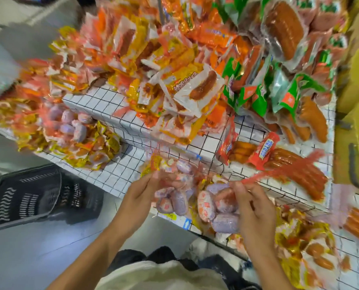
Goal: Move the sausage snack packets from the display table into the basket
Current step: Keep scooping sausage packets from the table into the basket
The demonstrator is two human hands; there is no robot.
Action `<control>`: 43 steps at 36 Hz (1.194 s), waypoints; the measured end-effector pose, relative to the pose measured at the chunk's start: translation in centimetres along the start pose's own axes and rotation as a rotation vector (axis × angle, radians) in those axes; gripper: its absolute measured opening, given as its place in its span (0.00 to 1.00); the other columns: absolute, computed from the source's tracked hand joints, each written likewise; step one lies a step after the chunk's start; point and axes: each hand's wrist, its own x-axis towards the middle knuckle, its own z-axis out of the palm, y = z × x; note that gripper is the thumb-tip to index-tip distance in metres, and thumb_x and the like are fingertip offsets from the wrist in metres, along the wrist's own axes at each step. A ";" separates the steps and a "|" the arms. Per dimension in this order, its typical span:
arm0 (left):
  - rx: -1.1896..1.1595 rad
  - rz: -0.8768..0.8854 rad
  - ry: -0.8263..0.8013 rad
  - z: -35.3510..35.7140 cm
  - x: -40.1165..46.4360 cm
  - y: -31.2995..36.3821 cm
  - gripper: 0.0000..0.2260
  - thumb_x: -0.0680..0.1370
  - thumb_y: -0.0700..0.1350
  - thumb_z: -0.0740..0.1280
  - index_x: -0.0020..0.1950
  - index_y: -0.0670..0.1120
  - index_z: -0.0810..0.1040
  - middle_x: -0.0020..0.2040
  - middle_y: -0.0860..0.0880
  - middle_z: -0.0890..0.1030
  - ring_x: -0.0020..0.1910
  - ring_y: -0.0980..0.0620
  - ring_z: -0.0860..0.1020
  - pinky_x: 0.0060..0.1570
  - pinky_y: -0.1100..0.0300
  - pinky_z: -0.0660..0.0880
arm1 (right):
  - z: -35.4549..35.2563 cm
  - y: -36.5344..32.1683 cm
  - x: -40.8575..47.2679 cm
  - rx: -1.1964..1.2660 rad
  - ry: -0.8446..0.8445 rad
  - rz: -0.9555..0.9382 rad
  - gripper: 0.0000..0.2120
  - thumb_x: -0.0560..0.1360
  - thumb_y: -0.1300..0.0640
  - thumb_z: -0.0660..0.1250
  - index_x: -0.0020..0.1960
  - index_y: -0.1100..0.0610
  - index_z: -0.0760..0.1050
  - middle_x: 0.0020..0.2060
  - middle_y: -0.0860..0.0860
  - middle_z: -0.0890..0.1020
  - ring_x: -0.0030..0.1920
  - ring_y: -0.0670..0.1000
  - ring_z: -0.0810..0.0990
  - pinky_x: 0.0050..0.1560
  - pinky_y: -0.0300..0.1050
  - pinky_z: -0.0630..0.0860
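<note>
While the net bag of sausage snacks (pixel 195 197) hangs at the near edge of the display table (pixel 111 174), the pick-up looks under way: the left hand (pixel 142 195) pinches its left side, the right hand (pixel 250 204) grips its red mesh. Next, carry it left and down into the basket (pixel 27 197), which stands well apart on the floor.

White display table (pixel 115 174) gridded in thin black lines, black basket (pixel 27 197) pierced with wavy slots, yellow-orange-white snack packets (pixel 195 86), green-labelled sausage packs (pixel 256 95), red-labelled sausage packs (pixel 264 151), red mesh bag of lilac-wrapped sausages (pixel 222 208), grey floor (pixel 48 248).
</note>
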 end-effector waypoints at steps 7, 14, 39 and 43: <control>-0.167 -0.017 0.196 -8.1 -3.5 0.0 0.18 0.82 0.53 0.59 0.53 0.44 0.85 0.52 0.44 0.87 0.57 0.46 0.84 0.64 0.54 0.77 | 8.0 -1.9 -2.9 -0.012 -0.163 0.010 0.14 0.81 0.50 0.63 0.39 0.48 0.81 0.37 0.45 0.87 0.40 0.39 0.84 0.44 0.26 0.72; -0.213 -0.084 0.377 -19.8 -9.5 -3.8 0.20 0.85 0.53 0.58 0.51 0.45 0.86 0.54 0.45 0.86 0.57 0.45 0.84 0.63 0.49 0.75 | 19.5 -1.6 -7.0 -0.008 -0.355 0.153 0.15 0.79 0.49 0.64 0.45 0.57 0.83 0.38 0.49 0.88 0.39 0.42 0.85 0.39 0.29 0.75; -0.486 -0.347 1.118 -47.8 -26.8 -16.8 0.19 0.85 0.47 0.59 0.48 0.41 0.87 0.45 0.43 0.87 0.36 0.50 0.81 0.28 0.64 0.73 | 58.1 2.4 -16.7 -0.207 -1.142 0.365 0.12 0.82 0.59 0.65 0.44 0.61 0.83 0.39 0.56 0.88 0.35 0.50 0.83 0.37 0.36 0.79; -0.460 -0.417 1.186 -50.5 -25.4 -17.2 0.18 0.84 0.49 0.60 0.52 0.41 0.86 0.49 0.50 0.88 0.48 0.55 0.85 0.41 0.72 0.76 | 63.9 2.7 -15.4 -0.253 -1.273 0.335 0.12 0.82 0.61 0.64 0.45 0.66 0.80 0.38 0.54 0.88 0.37 0.46 0.85 0.41 0.36 0.78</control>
